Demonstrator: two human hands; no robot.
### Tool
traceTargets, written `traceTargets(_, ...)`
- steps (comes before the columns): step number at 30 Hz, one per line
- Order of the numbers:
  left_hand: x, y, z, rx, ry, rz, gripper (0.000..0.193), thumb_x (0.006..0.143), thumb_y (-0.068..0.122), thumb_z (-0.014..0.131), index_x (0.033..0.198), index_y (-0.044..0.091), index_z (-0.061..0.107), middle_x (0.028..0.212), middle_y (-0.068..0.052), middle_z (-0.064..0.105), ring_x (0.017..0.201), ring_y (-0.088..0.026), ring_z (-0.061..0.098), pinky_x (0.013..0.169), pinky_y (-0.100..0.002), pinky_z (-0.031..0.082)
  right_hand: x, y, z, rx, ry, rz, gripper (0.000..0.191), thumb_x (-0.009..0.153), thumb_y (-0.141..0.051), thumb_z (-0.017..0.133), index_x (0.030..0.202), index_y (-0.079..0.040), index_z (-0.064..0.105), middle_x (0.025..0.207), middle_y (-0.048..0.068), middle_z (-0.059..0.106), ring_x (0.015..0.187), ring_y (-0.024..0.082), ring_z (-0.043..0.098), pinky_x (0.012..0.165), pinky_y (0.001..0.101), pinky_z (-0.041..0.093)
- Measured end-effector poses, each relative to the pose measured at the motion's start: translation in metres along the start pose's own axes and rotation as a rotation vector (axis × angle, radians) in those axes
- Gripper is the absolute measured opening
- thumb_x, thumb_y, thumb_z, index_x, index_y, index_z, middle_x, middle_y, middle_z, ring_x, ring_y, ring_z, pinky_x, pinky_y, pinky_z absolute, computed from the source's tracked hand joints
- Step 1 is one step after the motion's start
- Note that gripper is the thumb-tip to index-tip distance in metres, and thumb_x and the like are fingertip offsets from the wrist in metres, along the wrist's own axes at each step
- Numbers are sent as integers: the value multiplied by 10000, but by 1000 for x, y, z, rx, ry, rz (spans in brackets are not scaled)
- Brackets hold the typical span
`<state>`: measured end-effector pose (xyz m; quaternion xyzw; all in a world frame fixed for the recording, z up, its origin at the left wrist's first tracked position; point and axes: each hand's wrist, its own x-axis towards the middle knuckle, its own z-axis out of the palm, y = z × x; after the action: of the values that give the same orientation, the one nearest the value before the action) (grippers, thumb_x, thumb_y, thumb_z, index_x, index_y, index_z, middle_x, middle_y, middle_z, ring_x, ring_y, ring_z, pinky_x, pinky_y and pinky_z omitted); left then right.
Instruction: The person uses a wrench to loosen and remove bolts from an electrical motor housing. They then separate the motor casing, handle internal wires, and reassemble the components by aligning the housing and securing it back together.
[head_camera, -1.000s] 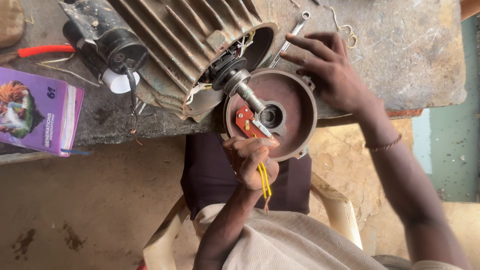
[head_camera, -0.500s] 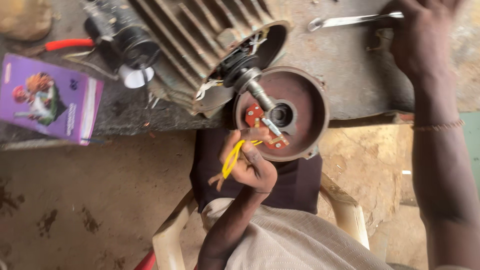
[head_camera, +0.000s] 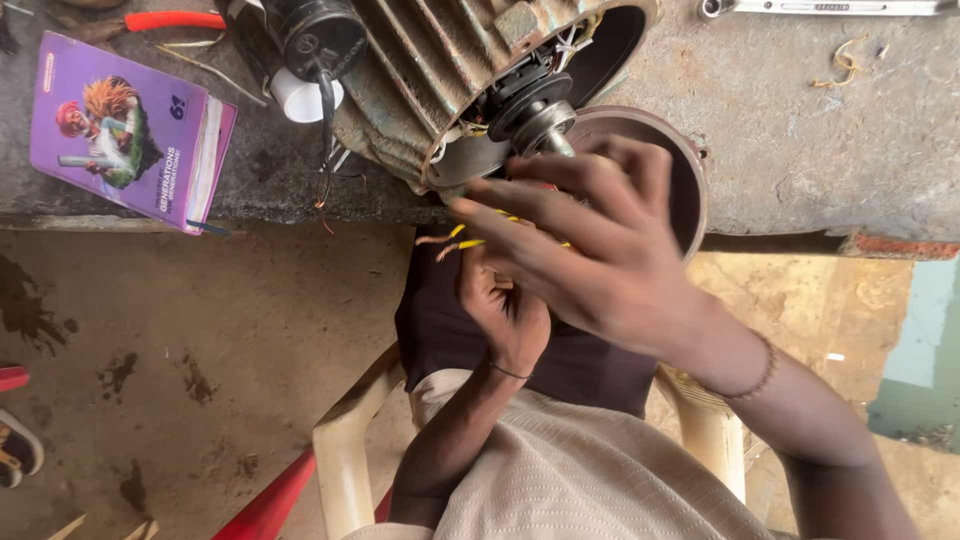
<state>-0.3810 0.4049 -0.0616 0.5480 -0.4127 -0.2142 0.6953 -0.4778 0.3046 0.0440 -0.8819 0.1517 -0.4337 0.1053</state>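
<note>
A ribbed grey-green electric motor (head_camera: 440, 70) lies on a concrete bench (head_camera: 800, 130), its shaft (head_camera: 535, 115) pointing toward me. A round rusty end cover (head_camera: 685, 170) hangs at the bench edge. My left hand (head_camera: 505, 310) reaches up from below and pinches a bunch of yellow wires (head_camera: 470, 243) in front of the cover. My right hand (head_camera: 600, 260) lies across the cover with its fingers spread, fingertips on the wires. It hides most of the cover's face.
A purple booklet (head_camera: 120, 130) lies at the left bench edge, a red-handled tool (head_camera: 170, 20) behind it. A black cylinder (head_camera: 315, 40) and white cap (head_camera: 300, 100) sit beside the motor. A wrench (head_camera: 830, 8) lies far right. I sit on a cream plastic chair (head_camera: 345, 450).
My right hand has come back from the wrench at the far right and now covers the end cover and wires. My left hand still holds the yellow wires.
</note>
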Motion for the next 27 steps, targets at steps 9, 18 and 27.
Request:
traceTargets(9, 21, -2, -13, 86, -66, -178, 219, 1015, 99, 656, 1191, -24, 612, 886, 23, 481, 786, -43, 426, 698, -185, 347, 15, 9, 22, -23, -118, 132, 418, 976, -261, 799, 1379, -186, 719, 987, -36, 684, 946, 195, 504, 955, 456, 320)
traceTargets(18, 31, 9, -23, -43, -69, -14, 254, 1095, 5, 521, 1347, -34, 523, 1259, -134, 661, 1096, -165, 687, 962, -280, 604, 20, 0, 28, -168, -134, 235, 439, 939, -230, 820, 1338, -79, 718, 950, 5, 681, 939, 224, 522, 903, 462, 326)
traceTargets(27, 43, -2, -70, -24, 41, 63, 249, 1086, -22, 512, 1335, -19, 518, 1231, -162, 652, 1093, -195, 685, 1005, -330, 609, 19, -16, 57, -478, -90, 170, 439, 865, -213, 828, 1292, -234, 727, 1100, 37, 662, 1113, 318, 520, 971, 479, 376)
